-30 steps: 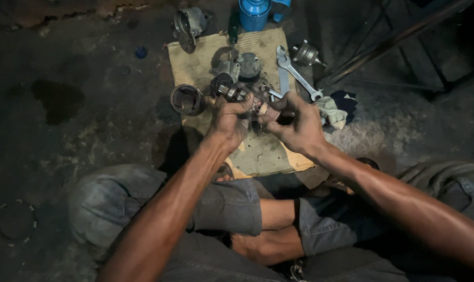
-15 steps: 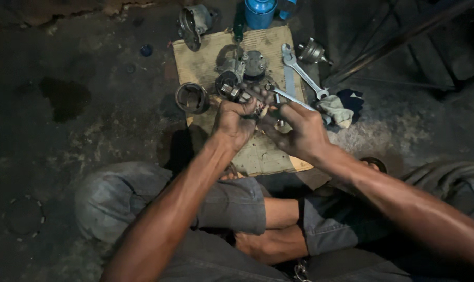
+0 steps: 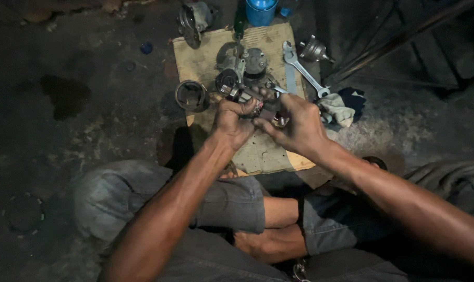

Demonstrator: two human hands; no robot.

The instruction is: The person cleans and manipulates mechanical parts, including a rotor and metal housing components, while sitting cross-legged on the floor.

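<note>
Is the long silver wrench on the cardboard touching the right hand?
Apart. The head view shows the wrench lying on the cardboard beyond the right hand, with a strip of bare cardboard between them.

both hands (image 3: pixel 271 122) with the metal part (image 3: pixel 252 99), slightly lower over the cardboard (image 3: pixel 205 57)

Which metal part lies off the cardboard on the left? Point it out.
The ring-shaped metal housing, round and hollow, on the dark floor beside the cardboard's left edge; the other parts sit further up.
</note>
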